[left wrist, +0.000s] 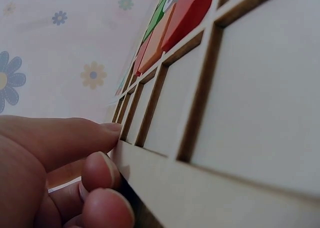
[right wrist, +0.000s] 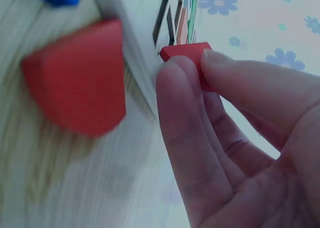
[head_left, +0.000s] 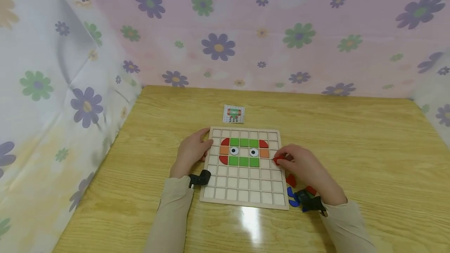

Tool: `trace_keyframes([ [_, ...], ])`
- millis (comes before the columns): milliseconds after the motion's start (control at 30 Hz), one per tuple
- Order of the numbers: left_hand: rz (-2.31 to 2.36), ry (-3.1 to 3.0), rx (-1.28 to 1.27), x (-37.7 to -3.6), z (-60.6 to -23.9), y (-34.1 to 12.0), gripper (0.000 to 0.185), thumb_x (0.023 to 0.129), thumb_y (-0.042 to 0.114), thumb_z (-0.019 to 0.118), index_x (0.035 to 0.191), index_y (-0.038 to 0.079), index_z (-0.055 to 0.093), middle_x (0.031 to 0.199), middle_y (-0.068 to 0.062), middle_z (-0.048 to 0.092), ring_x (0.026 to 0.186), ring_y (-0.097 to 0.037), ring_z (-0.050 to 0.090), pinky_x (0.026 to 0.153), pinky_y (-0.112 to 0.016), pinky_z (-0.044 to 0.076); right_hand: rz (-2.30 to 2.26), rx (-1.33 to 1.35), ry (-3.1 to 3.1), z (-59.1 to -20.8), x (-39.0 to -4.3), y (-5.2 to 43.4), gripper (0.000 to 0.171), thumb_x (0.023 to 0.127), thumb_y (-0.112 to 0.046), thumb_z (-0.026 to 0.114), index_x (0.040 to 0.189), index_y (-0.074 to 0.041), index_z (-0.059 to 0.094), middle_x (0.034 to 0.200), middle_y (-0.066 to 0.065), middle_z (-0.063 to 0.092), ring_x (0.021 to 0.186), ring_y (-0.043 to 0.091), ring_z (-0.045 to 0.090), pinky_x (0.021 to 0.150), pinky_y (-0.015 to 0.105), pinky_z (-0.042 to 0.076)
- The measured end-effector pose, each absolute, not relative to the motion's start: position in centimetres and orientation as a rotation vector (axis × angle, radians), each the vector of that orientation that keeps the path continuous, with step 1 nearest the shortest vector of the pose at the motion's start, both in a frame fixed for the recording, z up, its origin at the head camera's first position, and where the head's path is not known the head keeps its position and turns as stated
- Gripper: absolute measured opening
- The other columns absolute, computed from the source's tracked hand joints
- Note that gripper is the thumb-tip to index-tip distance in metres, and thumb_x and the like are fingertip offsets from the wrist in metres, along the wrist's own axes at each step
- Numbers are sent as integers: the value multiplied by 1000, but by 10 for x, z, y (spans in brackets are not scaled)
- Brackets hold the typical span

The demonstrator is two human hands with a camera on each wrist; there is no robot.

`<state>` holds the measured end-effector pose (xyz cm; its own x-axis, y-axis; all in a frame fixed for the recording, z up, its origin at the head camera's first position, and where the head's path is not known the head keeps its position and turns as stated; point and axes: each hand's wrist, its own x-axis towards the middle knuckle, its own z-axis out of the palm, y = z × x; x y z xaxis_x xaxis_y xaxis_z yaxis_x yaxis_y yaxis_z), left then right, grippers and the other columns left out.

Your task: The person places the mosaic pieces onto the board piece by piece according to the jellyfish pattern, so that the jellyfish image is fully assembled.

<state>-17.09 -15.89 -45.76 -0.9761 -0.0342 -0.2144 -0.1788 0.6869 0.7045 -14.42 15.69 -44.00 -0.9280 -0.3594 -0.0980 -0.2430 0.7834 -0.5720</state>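
While the left grip holds the left rim of the grid board, thumb on top and fingers curled against its side, a pattern card lies on the worktop, ahead and right of that grip. Farther right, coloured tiles and two eye discs occupy part of the grid. At the board's right edge, the right grip pinches a red piece; below it lie loose blue pieces and another red piece. Step in hand, as judged: placement. Next move likely calls for shifting left from this grip to the vacant cell, curve outward.
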Motion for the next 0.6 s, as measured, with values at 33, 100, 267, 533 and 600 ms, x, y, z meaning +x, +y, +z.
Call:
trace_keyframes([
  [33, 1162, 2713, -169, -171, -457, -159, 48, 88, 30, 53, 134, 26, 41, 52, -3, 56, 40, -16, 53, 43, -29, 42, -862, -472, 2774, -440, -144, 156, 15, 82, -16, 65, 97, -16, 64, 92, -1, 59, 79, 16, 53, 69, 32, 47],
  [100, 1162, 2708, -169, -171, -457, -159, 48, 88, 30, 53, 134, 26, 40, 52, -2, 55, 40, -16, 53, 43, -29, 43, -889, -475, 2766, -441, -144, 153, 15, 82, -15, 64, 98, -17, 64, 95, -1, 60, 81, 16, 54, 71, 34, 47],
  [267, 1164, 2707, -165, -171, -456, -159, 48, 88, 30, 54, 134, 26, 40, 52, -3, 55, 39, -16, 53, 43, -29, 43, -919, -488, 2766, -443, -144, 146, 14, 84, -16, 62, 98, -18, 64, 96, -2, 61, 81, 14, 55, 73, 35, 47],
  [533, 1166, 2702, -174, -171, -457, -158, 48, 88, 31, 54, 134, 27, 40, 53, -3, 55, 40, -17, 53, 43, -29, 42, -942, -404, 2767, -442, -142, 137, 14, 83, -18, 64, 96, -19, 66, 94, -3, 62, 80, 14, 54, 72, 34, 46],
  [600, 1167, 2702, -174, -171, -457, -158, 48, 88, 31, 54, 134, 27, 41, 53, -3, 55, 40, -17, 53, 43, -29, 42, -933, -396, 2768, -443, -141, 134, 14, 82, -18, 64, 96, -18, 66, 93, -3, 62, 80, 15, 54, 73, 34, 46],
])
